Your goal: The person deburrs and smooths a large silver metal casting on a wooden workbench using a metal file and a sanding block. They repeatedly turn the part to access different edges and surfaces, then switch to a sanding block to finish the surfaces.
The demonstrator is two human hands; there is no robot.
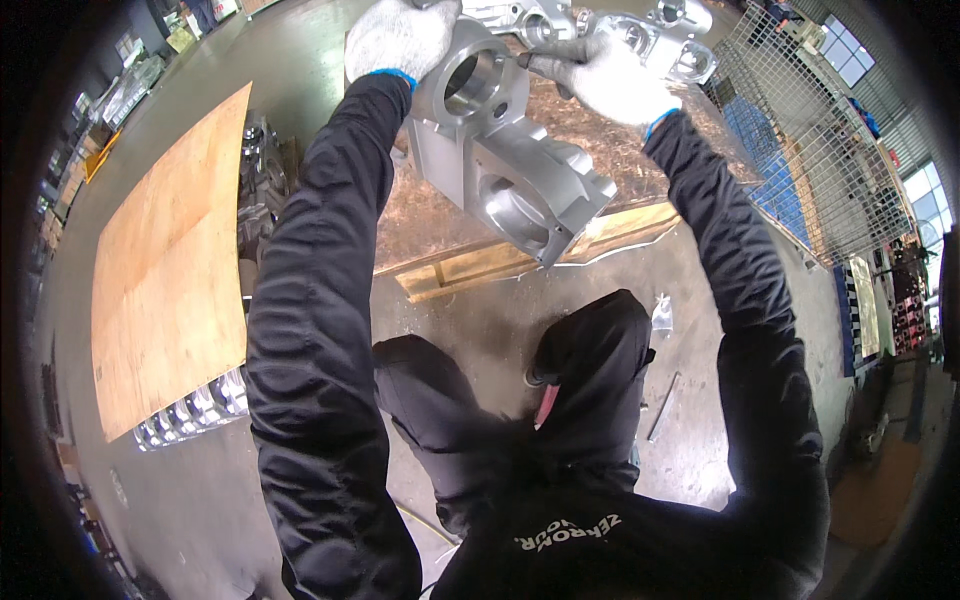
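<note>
I hold a large grey cast-metal housing up in front of me, above a brown board on a wooden pallet. My left hand, in a white knit glove, grips its upper left edge beside a round bore. On the upper right rim of that bore, my right hand, also gloved, presses a thin dark tool; what kind of tool is unclear. More shiny castings lie just beyond my hands.
A plywood sheet covers a stack of metal parts on my left. A wire-mesh cage stands at the right. The floor is grey concrete, with a thin rod lying near my right leg.
</note>
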